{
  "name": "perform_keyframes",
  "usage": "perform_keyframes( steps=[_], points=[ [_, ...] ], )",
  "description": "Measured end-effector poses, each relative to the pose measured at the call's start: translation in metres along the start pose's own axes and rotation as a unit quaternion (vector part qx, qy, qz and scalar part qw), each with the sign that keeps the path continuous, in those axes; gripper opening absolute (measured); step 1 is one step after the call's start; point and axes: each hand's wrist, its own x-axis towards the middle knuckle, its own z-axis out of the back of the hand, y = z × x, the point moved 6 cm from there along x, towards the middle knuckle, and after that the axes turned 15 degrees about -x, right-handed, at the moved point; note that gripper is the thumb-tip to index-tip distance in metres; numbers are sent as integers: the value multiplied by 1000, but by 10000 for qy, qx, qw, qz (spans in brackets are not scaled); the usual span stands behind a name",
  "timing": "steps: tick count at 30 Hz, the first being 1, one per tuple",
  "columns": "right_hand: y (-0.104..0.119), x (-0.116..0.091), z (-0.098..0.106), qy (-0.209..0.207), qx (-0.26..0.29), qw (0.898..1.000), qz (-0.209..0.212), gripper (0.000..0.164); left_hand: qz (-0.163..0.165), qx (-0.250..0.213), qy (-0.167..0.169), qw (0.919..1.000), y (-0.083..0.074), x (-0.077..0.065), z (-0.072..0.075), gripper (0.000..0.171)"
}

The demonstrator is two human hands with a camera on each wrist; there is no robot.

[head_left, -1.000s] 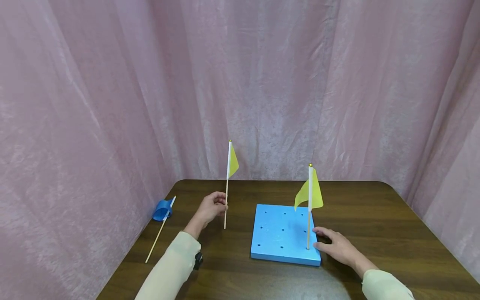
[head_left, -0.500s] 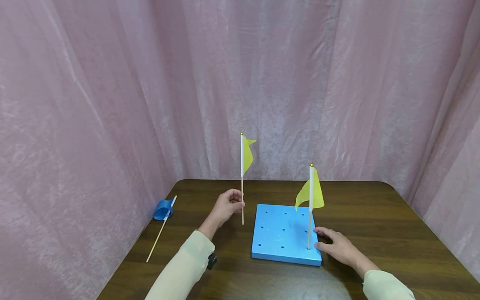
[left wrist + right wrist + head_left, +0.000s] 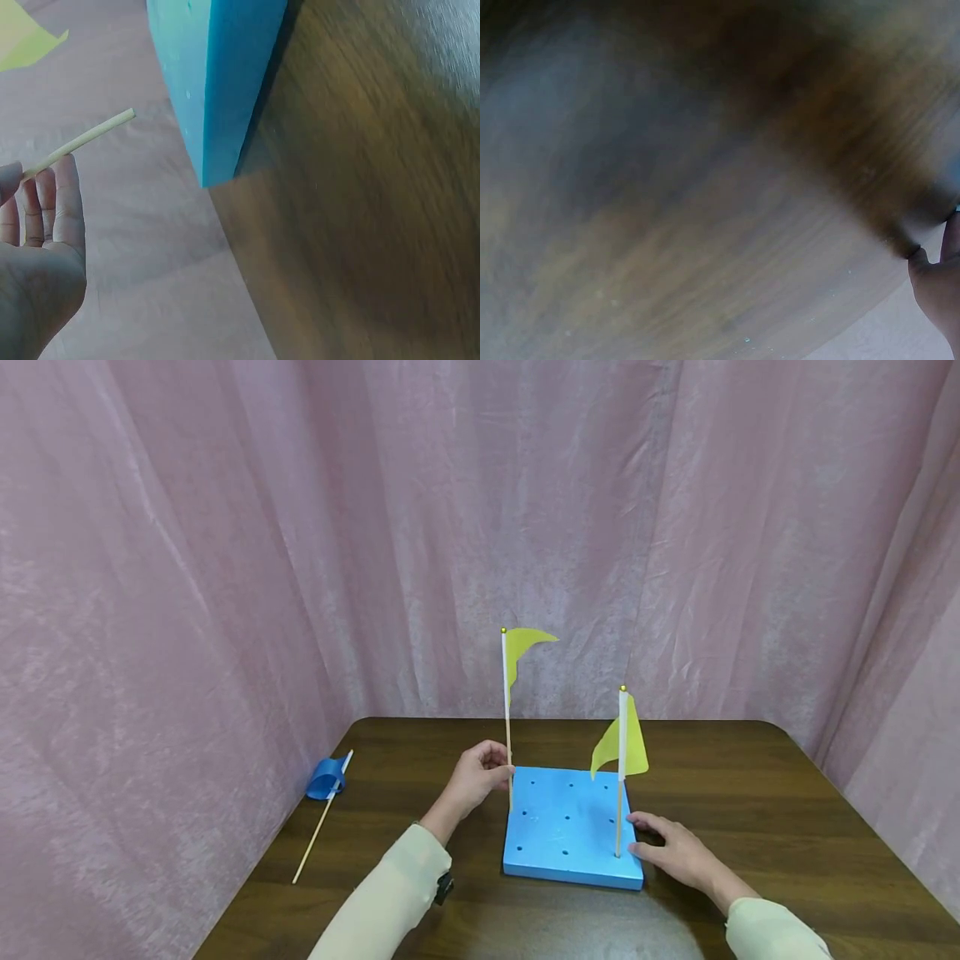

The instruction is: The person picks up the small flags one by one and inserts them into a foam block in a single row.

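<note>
Upright in my left hand [image 3: 474, 778] is a yellow flag [image 3: 519, 647], its thin wooden stick pinched low between thumb and fingers. In the left wrist view the stick's bare lower end [image 3: 101, 129] pokes out past the left hand [image 3: 49, 259], apart from the blue board [image 3: 178, 75]. That blue board [image 3: 551, 839], with rows of small holes, lies flat on the table. A second yellow flag [image 3: 634, 745] stands in its near right hole. Against the board's right edge, my right hand [image 3: 678, 853] rests with relaxed fingers; only part of the right hand [image 3: 935, 289] shows in its wrist view.
A blue flag [image 3: 326, 779], its cloth curled, lies on the left of the brown wooden table [image 3: 765, 810]. Behind the table hangs a pink curtain [image 3: 570, 527]. The right wrist view is mostly blurred table surface.
My left hand has carried the yellow flag rightward to the board's left edge, and its cloth has swung outward to the right. The right hand and board stay put.
</note>
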Motion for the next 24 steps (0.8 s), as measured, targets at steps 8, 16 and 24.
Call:
perform_keyframes(
  steps=[8, 16, 24],
  points=[
    [1, -1, 0, -15, 31, 10000, -13, 56, 86, 35, 145, 9999, 7, -3, -16, 13],
    [1, -1, -1, 6, 9, 10000, -51, 56, 48, 10, 273, 9996, 13, -6, -28, 19],
    [1, 0, -2, 8, -3, 10000, -27, 57, 159, 37, 301, 9994, 19, -10, -40, 13]
  ],
)
